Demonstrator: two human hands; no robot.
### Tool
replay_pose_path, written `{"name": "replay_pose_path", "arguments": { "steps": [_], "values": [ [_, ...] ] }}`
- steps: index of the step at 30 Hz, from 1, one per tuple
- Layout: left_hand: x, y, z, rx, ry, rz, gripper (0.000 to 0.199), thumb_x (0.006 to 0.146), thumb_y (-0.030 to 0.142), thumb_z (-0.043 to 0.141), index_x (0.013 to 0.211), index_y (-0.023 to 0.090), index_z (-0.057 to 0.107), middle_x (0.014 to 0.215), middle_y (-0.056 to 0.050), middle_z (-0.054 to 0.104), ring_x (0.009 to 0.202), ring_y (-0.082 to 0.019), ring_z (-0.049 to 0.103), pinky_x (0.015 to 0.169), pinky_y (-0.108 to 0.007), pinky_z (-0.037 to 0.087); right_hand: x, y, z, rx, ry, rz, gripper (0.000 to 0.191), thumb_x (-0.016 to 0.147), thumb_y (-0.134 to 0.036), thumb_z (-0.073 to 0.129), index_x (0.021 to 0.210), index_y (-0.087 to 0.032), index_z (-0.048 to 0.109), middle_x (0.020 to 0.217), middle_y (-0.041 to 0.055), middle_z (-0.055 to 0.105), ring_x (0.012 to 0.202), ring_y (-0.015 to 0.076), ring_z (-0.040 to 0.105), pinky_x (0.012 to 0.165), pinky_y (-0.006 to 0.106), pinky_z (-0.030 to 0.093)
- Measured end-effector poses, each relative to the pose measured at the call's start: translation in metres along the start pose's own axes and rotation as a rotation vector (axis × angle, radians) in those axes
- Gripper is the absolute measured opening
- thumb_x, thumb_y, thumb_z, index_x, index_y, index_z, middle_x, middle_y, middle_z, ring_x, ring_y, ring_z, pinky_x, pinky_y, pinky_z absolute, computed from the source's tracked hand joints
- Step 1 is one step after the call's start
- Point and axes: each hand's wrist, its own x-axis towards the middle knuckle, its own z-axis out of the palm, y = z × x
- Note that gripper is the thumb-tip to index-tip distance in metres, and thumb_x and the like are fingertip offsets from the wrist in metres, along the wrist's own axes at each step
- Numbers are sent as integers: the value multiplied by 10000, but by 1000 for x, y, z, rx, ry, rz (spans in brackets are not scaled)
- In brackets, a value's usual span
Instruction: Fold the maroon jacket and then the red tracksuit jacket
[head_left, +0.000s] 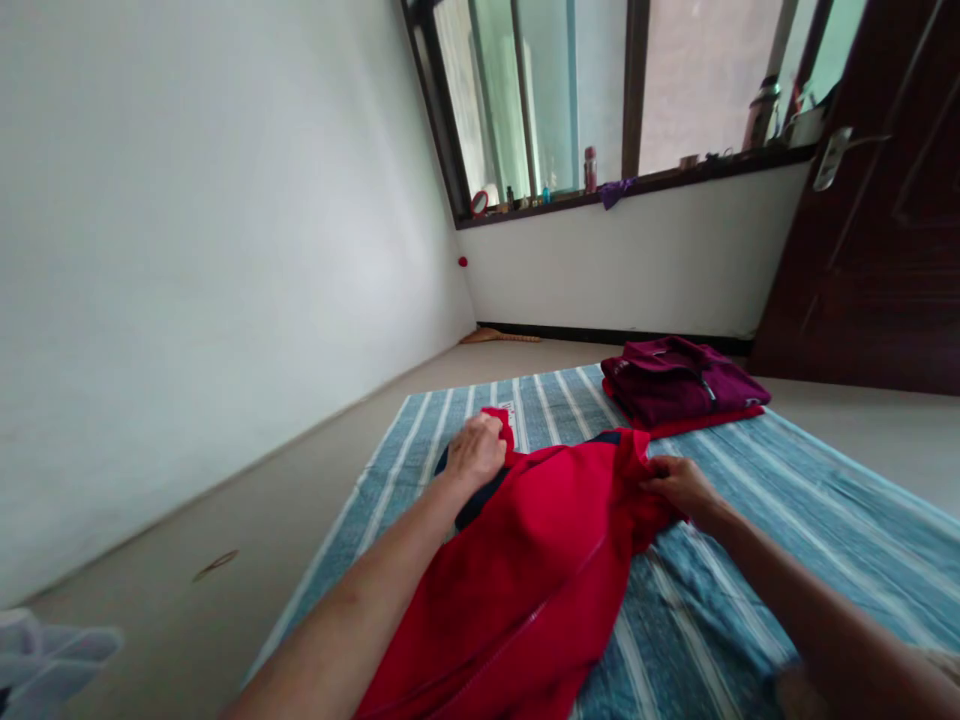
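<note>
A red zip-up jacket (517, 570) with dark navy parts is spread loosely over a blue-and-white striped sheet (397, 470). My left hand (478, 450) is closed around the jacket's far left part, and a bit of red cloth sticks up past the fingers. At the far right part of the jacket, my right hand (679, 485) pinches the bunched red fabric. The zipper line runs diagonally across the near half of the garment. The jacket's bottom end passes out of view at the lower edge.
Folded purple and red clothes (682, 385) lie at the sheet's far right corner. Beyond are a window sill (555, 203) holding bottles and small items, and a dark red door (885, 230). A white wall (225, 250) rises on the left. A thin loop (216, 565) lies on the floor.
</note>
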Motion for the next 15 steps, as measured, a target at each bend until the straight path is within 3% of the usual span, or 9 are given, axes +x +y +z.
{"name": "replay_pose_path", "arguments": {
  "steps": [1, 4, 8, 11, 15],
  "values": [
    [-4, 0, 11, 5, -94, 17, 23, 775, 194, 600, 795, 192, 588, 978, -47, 641, 1040, -230, 578, 875, -290, 430, 1, 1, 0, 0, 3, 0, 144, 521, -275, 627, 634, -185, 626, 606, 0, 617, 570, 156, 534, 555, 267, 422],
    [-6, -3, 36, 33, -274, -34, 122, 804, 248, 615, 705, 179, 597, 799, -24, 650, 843, -191, 635, 745, -299, 483, 4, 4, -1, -3, 6, 2, 160, 520, -284, 634, 637, -174, 629, 592, -10, 607, 552, 144, 527, 546, 257, 414],
    [-4, -11, 44, 55, -307, -95, 168, 789, 295, 646, 698, 158, 610, 707, -25, 633, 772, -198, 641, 702, -330, 492, 6, 5, -1, -16, -1, 0, 148, 535, -273, 630, 639, -168, 628, 580, -17, 604, 546, 140, 531, 543, 251, 414],
    [1, -13, 29, 40, -189, -87, 139, 736, 205, 614, 600, 191, 590, 641, -50, 615, 859, -272, 644, 733, -340, 464, 9, 7, 0, -44, -3, 0, 119, 543, -230, 634, 641, -163, 628, 580, -24, 604, 549, 137, 534, 543, 247, 414],
    [13, 10, -18, -22, 1, -85, 189, 758, 147, 508, 584, 210, 548, 637, -65, 600, 852, -273, 627, 738, -366, 454, 13, 10, 2, -91, -3, 17, 96, 601, -185, 651, 690, -151, 637, 590, -27, 604, 555, 136, 550, 539, 242, 423]
  ]
}}
